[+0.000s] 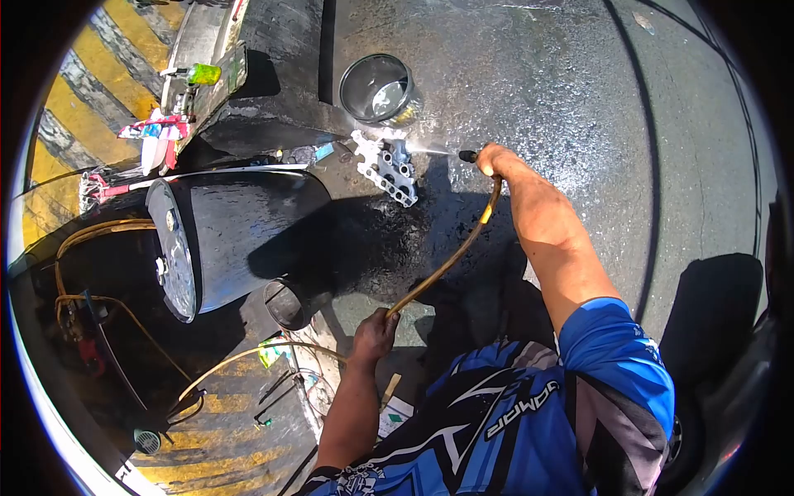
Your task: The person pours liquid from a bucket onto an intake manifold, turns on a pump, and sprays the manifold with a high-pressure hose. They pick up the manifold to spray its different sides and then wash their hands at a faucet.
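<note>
Spray strikes the metal part, with the widest room to the right

The right hand (495, 159) is closed around the nozzle (468, 155), and the left hand (375, 335) is wrapped about the hose (447, 263), which bows between the two. On the right, the pavement (571, 107) stretches broadly past the right hand, wet and glinting near it, as far as a long dark line (656, 165), cable or shadow, I cannot tell.

The left side is tighter. The drum (248, 231) lies on its side there, its rounded wall facing the part across a strip of shaded ground. A small can (288, 302) sits between the drum and the left hand. Beyond the drum, the striped floor (107, 58) fills the left edge.

The metal part (387, 169) lies on the ground left of the right hand, apart from it, with the jet crossing the short gap to its upper end. From the left hand it is farther off, straight ahead. The bucket (364, 74) stands just past that upper end; whether they touch is unclear.
</note>
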Motion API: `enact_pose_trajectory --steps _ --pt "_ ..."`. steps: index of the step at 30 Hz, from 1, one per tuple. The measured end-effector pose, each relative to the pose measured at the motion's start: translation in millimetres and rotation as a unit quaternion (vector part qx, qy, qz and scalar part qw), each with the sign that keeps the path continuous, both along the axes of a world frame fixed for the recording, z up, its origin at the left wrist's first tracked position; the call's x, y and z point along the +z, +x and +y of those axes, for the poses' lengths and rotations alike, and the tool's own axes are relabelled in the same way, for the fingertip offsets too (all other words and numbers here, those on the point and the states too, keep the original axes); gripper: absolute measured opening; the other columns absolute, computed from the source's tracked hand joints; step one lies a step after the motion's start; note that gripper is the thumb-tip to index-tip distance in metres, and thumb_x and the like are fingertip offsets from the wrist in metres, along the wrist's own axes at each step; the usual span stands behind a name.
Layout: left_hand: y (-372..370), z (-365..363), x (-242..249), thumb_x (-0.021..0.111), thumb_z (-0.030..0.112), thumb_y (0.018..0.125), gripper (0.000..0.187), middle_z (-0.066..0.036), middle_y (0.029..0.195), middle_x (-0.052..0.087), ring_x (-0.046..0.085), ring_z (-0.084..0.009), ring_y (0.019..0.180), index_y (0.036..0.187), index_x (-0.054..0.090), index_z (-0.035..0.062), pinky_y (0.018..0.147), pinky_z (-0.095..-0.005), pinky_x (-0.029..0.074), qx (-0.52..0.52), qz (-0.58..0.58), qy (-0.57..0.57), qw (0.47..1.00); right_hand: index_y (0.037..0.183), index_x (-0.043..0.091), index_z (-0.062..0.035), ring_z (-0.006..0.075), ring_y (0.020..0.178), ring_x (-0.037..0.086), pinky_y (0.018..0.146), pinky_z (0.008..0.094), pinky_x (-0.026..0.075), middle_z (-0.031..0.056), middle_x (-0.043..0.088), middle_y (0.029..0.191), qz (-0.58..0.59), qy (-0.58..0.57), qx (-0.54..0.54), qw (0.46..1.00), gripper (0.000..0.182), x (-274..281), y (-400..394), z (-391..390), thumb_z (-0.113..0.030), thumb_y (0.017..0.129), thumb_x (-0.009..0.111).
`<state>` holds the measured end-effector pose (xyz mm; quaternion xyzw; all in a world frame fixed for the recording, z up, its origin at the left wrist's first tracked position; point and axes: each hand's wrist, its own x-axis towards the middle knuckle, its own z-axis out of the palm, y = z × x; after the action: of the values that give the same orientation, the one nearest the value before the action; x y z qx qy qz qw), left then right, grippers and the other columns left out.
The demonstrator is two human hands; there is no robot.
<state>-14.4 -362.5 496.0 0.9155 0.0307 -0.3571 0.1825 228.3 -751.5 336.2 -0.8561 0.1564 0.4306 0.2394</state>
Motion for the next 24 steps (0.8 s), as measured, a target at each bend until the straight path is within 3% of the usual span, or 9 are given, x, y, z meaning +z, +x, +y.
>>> enact_pose_trajectory --steps 5,6,7,10,11,13,15,17,24 --pt "-8.9 76.8 3.2 0.052 0.044 0.098 0.041 -0.024 0.086 0.066 0.063 -0.0454 0.088 0.1 0.061 0.0037 0.075 -0.0526 0.049 -0.007 -0.013 -0.044 0.999 0.105 0.073 -0.0008 0.0322 0.106 0.068 0.086 0.0403 0.053 0.0206 0.07 0.111 -0.024 -0.033 0.036 0.999 0.031 17.0 -25.5 50.9 -0.016 0.085 0.055" --pt "-11.3 97.3 0.8 0.053 0.043 0.098 0.039 -0.023 0.085 0.066 0.064 -0.0436 0.086 0.102 0.063 0.0049 0.074 -0.0507 0.049 -0.022 -0.023 -0.047 0.998 0.102 0.073 -0.0001 0.0321 0.101 0.069 0.083 0.0408 0.054 0.0211 0.07 0.108 -0.031 -0.036 0.11 0.993 0.03 -29.3 -27.2 54.8 -0.015 0.085 0.053" --pt "-15.8 119.5 -2.1 0.053 0.042 0.098 0.038 -0.022 0.084 0.066 0.065 -0.0418 0.085 0.105 0.064 0.0061 0.072 -0.0488 0.05 -0.029 -0.033 -0.047 0.998 0.101 0.073 0.0008 0.0312 0.094 0.071 0.08 0.0418 0.054 0.022 0.071 0.103 -0.026 -0.053 0.033 0.998 0.03 23.2 -42.4 75.4 -0.014 0.087 0.051" --pt "-18.8 183.3 15.3 0.052 0.045 0.098 0.041 -0.022 0.092 0.067 0.064 -0.0424 0.091 0.106 0.063 0.0065 0.078 -0.0508 0.05 -0.017 -0.037 -0.064 0.997 0.091 0.069 0.0066 0.026 0.079 0.064 0.067 0.0455 0.049 0.0189 0.068 0.086 -0.073 0.001 -0.185 0.98 0.027 15.7 -76.0 111.5 -0.01 0.084 0.048" --pt "-22.7 205.7 18.3 0.051 0.046 0.098 0.042 -0.023 0.095 0.067 0.064 -0.0431 0.093 0.106 0.062 0.0062 0.079 -0.0517 0.049 -0.007 -0.041 -0.075 0.996 0.07 0.053 -0.0036 0.0233 0.052 0.042 0.048 0.0422 0.032 0.008 0.048 0.063 -0.083 0.091 -0.312 0.942 0.022 7.4 -89.6 125.9 -0.014 0.087 0.045" --pt "-29.2 254.4 28.3 0.053 0.046 0.097 0.042 -0.02 0.097 0.068 0.065 -0.0398 0.095 0.109 0.062 0.0075 0.081 -0.0494 0.05 0.011 -0.062 -0.074 0.995 0.075 0.051 -0.0086 0.0206 0.049 0.04 0.044 0.0371 0.031 0.0062 0.042 0.059 -0.082 0.246 -0.524 0.811 0.013 19.5 -109.7 167.3 -0.01 0.086 0.044" --pt "-36.4 298.7 42.8 0.054 0.047 0.096 0.043 -0.018 0.098 0.069 0.066 -0.0379 0.096 0.112 0.062 0.0083 0.082 -0.0478 0.051 0.03 -0.076 -0.077 0.994 0.074 0.048 -0.0106 0.0197 0.047 0.041 0.042 0.036 0.031 0.0054 0.039 0.057 -0.107 0.228 -0.605 0.756 0.013 53.7 -117.5 230.2 -0.01 0.087 0.044" --pt "-43.9 337.4 52.2 0.056 0.048 0.095 0.046 -0.016 0.101 0.069 0.067 -0.036 0.097 0.119 0.061 0.0091 0.085 -0.0459 0.052 0.061 -0.101 -0.073 0.99 0.071 0.044 -0.0114 0.0181 0.045 0.04 0.04 0.0362 0.032 0.0048 0.038 0.057 -0.124 0.28 -0.706 0.638 0.017 76.5 -115.2 292.8 -0.012 0.088 0.044" --pt "-19.0 388.1 116.9 0.058 0.044 0.095 0.038 -0.018 0.092 0.067 0.066 -0.0392 0.088 0.111 0.059 0.0091 0.075 -0.0487 0.052 0.123 -0.31 -0.071 0.94 0.085 0.053 -0.0061 0.0185 0.047 0.047 0.042 0.0349 0.039 0.0082 0.05 0.062 -0.141 0.462 -0.696 0.531 0.014 190.1 -59.6 500.3 -0.012 0.094 0.044"
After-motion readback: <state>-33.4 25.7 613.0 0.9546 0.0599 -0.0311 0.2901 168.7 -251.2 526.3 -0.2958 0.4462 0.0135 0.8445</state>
